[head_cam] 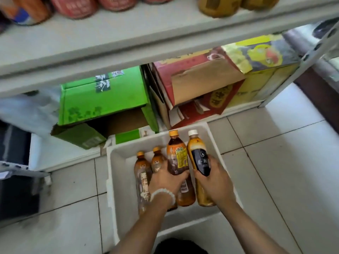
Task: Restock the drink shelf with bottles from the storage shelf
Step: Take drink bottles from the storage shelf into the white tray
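Head view: at lower centre a white bin [117, 162] on the tiled floor holds four bottles, presumably gathered there for carrying to the drink shelf. The left hand [166, 178] curls its fingers round the tea bottle [177, 158]; the right hand [213, 177] wraps the white-capped bottle [199, 156]. Both forearms reach in from the bottom edge, palms down, below the cartons [102, 96] at mid-frame.

Print on the bottle labels [180, 156] and cartons [102, 96]: blurred, none legible; no readable numbers.
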The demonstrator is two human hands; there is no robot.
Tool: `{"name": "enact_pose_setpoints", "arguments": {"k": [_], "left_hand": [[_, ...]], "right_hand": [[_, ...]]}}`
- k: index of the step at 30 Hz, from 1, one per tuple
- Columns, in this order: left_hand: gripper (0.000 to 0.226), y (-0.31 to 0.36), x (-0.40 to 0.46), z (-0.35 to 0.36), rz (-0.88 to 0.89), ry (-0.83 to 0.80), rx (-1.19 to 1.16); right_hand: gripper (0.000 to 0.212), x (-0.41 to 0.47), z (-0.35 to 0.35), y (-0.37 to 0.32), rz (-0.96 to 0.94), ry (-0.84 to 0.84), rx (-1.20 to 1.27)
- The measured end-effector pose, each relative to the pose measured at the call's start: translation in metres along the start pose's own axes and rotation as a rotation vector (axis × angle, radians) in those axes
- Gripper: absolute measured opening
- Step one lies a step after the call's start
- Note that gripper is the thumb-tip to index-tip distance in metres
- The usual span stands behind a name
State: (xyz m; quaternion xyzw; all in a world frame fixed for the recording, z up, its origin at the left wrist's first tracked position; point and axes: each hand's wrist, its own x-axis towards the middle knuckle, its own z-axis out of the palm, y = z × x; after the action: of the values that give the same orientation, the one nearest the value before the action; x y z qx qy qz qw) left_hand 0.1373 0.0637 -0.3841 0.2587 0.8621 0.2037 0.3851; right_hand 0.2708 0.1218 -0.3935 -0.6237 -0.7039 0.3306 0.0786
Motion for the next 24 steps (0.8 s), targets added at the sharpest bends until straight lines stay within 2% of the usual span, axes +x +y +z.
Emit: {"name": "enact_pose_setpoints", "arguments": {"k": [4,8,12,18,24], "left_hand": [[0.062,-0.019,0.027,0.021,-0.072,-0.035,0.067],[0.064,-0.025,0.043,0.033,-0.138,-0.032,0.166],[0.068,-0.023,0.046,0.035,-0.126,-0.048,0.343],[0.069,-0.027,0.045,0.030,-0.087,-0.050,0.422],[0.065,-0.026,0.039,0.019,-0.051,-0.116,0.517]], "right_hand": [[0.059,0.015,0.028,0.015,0.063,-0.061,-0.061],[0.061,0.026,0.048,0.020,0.115,-0.135,-0.031],[0.064,0.035,0.056,0.023,0.181,-0.167,-0.115],[0.063,0.042,0.060,0.022,0.224,-0.190,-0.148],[0.058,0.039,0.052,0.013,0.200,-0.298,-0.198]]}}
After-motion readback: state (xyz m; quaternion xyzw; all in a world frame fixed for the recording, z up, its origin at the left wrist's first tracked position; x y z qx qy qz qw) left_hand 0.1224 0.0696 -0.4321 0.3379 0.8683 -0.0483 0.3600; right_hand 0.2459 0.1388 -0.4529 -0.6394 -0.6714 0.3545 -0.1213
